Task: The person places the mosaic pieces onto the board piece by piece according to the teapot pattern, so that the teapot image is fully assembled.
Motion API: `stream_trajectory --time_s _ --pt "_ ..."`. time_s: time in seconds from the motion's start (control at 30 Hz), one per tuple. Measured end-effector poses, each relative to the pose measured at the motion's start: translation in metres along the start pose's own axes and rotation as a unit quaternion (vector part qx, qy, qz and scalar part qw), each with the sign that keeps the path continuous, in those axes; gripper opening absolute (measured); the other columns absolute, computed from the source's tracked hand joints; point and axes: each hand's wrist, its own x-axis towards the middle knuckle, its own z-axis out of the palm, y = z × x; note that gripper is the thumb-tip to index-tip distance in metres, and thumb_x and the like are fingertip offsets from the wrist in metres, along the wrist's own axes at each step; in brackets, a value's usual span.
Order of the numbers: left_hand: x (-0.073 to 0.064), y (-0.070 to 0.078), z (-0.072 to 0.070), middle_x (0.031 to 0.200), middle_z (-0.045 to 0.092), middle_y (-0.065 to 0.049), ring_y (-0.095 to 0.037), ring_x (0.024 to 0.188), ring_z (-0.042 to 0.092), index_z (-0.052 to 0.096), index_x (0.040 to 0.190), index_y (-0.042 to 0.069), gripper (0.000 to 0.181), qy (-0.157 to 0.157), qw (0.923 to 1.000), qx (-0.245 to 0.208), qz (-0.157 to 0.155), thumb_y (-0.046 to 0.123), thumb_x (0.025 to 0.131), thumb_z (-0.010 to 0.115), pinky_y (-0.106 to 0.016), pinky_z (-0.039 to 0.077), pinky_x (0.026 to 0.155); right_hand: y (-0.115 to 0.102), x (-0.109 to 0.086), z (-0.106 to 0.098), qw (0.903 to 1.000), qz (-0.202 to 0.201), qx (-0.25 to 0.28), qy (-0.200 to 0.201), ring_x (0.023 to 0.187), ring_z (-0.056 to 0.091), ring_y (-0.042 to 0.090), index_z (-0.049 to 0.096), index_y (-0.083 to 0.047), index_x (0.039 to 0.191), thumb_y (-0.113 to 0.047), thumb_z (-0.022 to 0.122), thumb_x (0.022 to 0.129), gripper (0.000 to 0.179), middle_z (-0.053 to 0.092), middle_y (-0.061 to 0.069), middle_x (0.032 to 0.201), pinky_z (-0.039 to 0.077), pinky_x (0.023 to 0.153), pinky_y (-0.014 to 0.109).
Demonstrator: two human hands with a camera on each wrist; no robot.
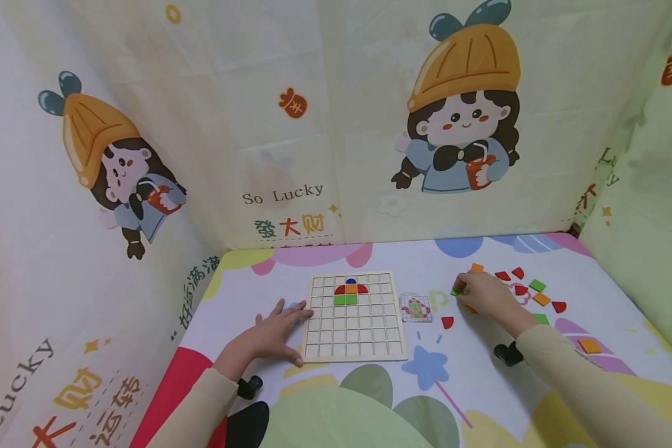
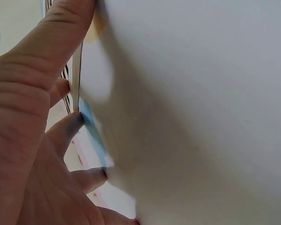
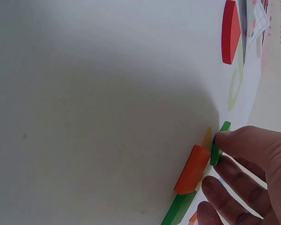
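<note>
My right hand [image 1: 484,300] pinches a green square tile [image 3: 226,125] between thumb and fingers at the table, right of the pattern card [image 1: 416,308]. Below that tile in the right wrist view lie an orange tile [image 3: 193,169] and another green tile [image 3: 179,206]. With fingers spread, my left hand [image 1: 271,333] touches the left edge of a wooden grid board [image 1: 341,348]. Near the board's top sit a blue piece [image 1: 351,281], an orange square [image 1: 351,289] between two red curved pieces [image 1: 340,290], and two green squares [image 1: 345,300] beneath.
Loose red, orange and green pieces lie scattered at the right, among them a green tile [image 1: 537,285] and an orange tile [image 1: 590,345]. A red quarter-round piece [image 1: 447,322] lies below the card. Printed cloth [image 1: 364,218] hangs behind the table.
</note>
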Motion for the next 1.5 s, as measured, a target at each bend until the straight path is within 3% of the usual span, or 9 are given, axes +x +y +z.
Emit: stream_trajectory --time_s 0.17,0.43,0.97,1.5 --pt "0.0 0.001 0.0 0.172 0.025 0.002 -0.048 0.158 0.006 0.044 0.156 0.035 0.109 0.0 1.0 0.003 -0.006 0.057 0.061 0.094 -0.092 0.012 0.102 -0.003 0.003 0.002 0.9999 -0.006 0.013 -0.003 0.084 0.057 0.024 0.071 -0.004 0.108 -0.007 0.071 0.089 0.019 0.065 0.011 0.099 0.052 0.065 0.031" --pt "0.0 -0.001 0.001 0.172 0.025 0.001 -0.048 0.158 0.006 0.044 0.156 0.035 0.11 0.001 1.0 0.003 -0.003 0.059 0.061 0.094 -0.092 0.012 0.102 -0.015 0.007 0.005 0.9992 -0.033 0.011 0.017 0.088 0.058 0.027 0.072 -0.003 0.106 -0.007 0.074 0.087 0.019 0.066 0.011 0.098 0.057 0.083 0.046" --pt "-0.001 0.001 0.002 0.172 0.025 0.001 -0.048 0.158 0.006 0.044 0.156 0.035 0.108 0.005 1.0 0.0 -0.001 0.055 0.063 0.094 -0.092 0.012 0.102 -0.049 0.02 0.012 0.9964 -0.081 -0.01 0.022 0.088 0.058 0.026 0.073 -0.007 0.103 -0.008 0.074 0.086 0.017 0.065 0.012 0.102 0.057 0.088 0.047" --pt "-0.002 0.0 -0.001 0.172 0.025 0.001 -0.048 0.158 0.005 0.043 0.156 0.035 0.108 0.002 1.0 -0.004 0.0 0.055 0.064 0.094 -0.092 0.012 0.102 -0.09 0.03 0.019 0.9892 -0.143 0.006 0.029 0.082 0.057 0.021 0.072 -0.008 0.1 -0.007 0.074 0.086 0.014 0.064 0.009 0.101 0.054 0.078 0.039"
